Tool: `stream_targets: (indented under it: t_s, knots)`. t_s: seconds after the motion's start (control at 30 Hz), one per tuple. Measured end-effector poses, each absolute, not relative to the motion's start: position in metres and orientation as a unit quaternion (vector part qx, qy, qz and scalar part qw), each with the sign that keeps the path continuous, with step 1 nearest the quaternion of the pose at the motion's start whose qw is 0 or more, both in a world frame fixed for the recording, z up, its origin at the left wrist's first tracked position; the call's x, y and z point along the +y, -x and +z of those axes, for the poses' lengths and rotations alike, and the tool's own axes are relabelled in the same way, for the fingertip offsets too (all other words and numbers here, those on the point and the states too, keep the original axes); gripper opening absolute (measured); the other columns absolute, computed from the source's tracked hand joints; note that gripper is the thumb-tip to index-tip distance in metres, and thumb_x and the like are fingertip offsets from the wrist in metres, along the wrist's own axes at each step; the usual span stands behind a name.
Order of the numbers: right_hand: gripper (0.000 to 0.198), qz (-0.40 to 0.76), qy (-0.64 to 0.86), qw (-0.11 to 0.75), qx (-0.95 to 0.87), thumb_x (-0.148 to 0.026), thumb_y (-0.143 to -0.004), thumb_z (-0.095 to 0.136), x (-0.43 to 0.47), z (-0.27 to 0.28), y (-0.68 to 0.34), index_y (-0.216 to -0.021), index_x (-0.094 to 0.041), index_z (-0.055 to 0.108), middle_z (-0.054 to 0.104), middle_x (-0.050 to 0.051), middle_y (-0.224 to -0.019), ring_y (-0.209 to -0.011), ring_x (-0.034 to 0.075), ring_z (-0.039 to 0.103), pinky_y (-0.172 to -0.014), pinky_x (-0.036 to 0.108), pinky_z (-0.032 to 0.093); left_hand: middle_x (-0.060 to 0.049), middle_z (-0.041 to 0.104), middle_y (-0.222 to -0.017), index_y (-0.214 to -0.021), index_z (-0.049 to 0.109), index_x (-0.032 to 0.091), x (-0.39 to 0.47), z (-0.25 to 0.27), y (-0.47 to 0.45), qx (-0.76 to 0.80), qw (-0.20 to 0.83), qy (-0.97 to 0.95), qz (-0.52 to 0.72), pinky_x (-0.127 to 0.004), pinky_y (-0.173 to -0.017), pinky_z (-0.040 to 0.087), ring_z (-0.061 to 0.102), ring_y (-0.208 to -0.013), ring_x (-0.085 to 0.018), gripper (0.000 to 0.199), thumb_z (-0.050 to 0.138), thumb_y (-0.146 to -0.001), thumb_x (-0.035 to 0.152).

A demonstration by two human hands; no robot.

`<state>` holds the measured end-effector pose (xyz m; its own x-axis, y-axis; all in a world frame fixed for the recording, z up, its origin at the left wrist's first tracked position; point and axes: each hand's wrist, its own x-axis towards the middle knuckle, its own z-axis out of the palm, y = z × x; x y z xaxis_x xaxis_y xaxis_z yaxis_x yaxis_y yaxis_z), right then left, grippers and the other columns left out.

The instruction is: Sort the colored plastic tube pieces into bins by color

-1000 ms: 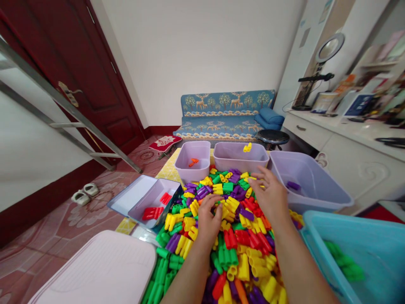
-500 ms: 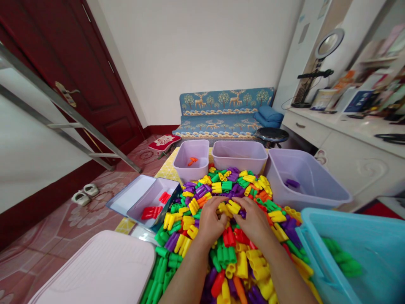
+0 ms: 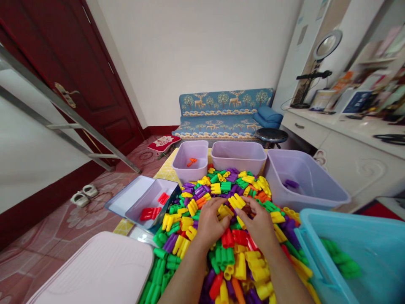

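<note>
A large heap of plastic bullet-shaped toy blocks, joined tubes in yellow, green, purple, red and orange, lies before me. My right hand (image 3: 257,219) pinches a yellow toy block (image 3: 236,201) between thumb and fingers, just above the heap. Beside it, my left hand (image 3: 212,221) curls its fingers and thumb around another yellow toy block (image 3: 224,211), partly hidden by the hand. Red toy blocks (image 3: 228,238) and green toy blocks (image 3: 224,255) lie below the hands, between my forearms.
Lilac bins (image 3: 190,172) stand behind the heap; the left one holds orange pieces, the right bin (image 3: 303,190) a purple one. At right, a turquoise tub (image 3: 329,261) contains green pieces. A box (image 3: 139,209) with red pieces and a pale lid (image 3: 95,270) are at left.
My right hand has lifted its yellow block slightly and turned it, with the thumb now more visible. The left hand stays almost in place around its yellow block.
</note>
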<state>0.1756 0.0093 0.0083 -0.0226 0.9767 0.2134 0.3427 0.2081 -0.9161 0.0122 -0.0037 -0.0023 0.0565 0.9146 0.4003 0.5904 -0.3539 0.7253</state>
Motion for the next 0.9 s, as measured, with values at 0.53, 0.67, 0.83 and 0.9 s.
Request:
stream_targets:
  t_s: [0.53, 0.67, 0.83, 0.9]
  knots:
    - [0.032, 0.355, 0.519, 0.455, -0.630, -0.030, -0.075, 0.061, 0.014, 0.002, -0.174, -0.106, -0.019, 0.060, 0.071, 0.007, -0.099, -0.089, 0.022, 0.067, -0.083, 0.036, 0.053, -0.007, 0.068, -0.110, -0.109, 0.067, 0.020, -0.001, -0.002, -0.012, 0.545, 0.179, -0.696, 0.431, -0.039, -0.094, 0.047, 0.061, -0.104, -0.025, 0.035, 0.070, -0.074, 0.023]
    - [0.034, 0.344, 0.520, 0.447, -0.642, -0.030, -0.076, 0.061, 0.015, -0.003, -0.174, -0.108, -0.020, 0.059, 0.071, 0.007, -0.100, -0.090, 0.022, 0.067, -0.083, 0.036, 0.053, -0.007, 0.068, -0.109, -0.108, 0.067, 0.021, -0.001, -0.002, -0.012, 0.540, 0.182, -0.697, 0.435, -0.038, -0.093, 0.048, 0.062, -0.102, -0.024, 0.033, 0.069, -0.074, 0.022]
    - [0.034, 0.330, 0.526, 0.439, -0.649, -0.031, -0.076, 0.060, 0.016, -0.005, -0.174, -0.109, -0.019, 0.060, 0.071, 0.007, -0.097, -0.087, 0.022, 0.067, -0.081, 0.036, 0.053, -0.007, 0.069, -0.109, -0.108, 0.067, 0.020, 0.000, -0.005, -0.012, 0.540, 0.176, -0.699, 0.434, -0.037, -0.093, 0.048, 0.062, -0.102, -0.024, 0.033, 0.068, -0.076, 0.022]
    - [0.034, 0.327, 0.526, 0.437, -0.652, -0.031, -0.076, 0.060, 0.017, -0.005, -0.174, -0.108, -0.019, 0.061, 0.071, 0.007, -0.097, -0.086, 0.021, 0.067, -0.080, 0.035, 0.053, -0.007, 0.069, -0.109, -0.108, 0.067, 0.019, 0.000, -0.005, -0.011, 0.540, 0.174, -0.701, 0.431, -0.036, -0.093, 0.048, 0.062, -0.102, -0.023, 0.032, 0.068, -0.076, 0.024]
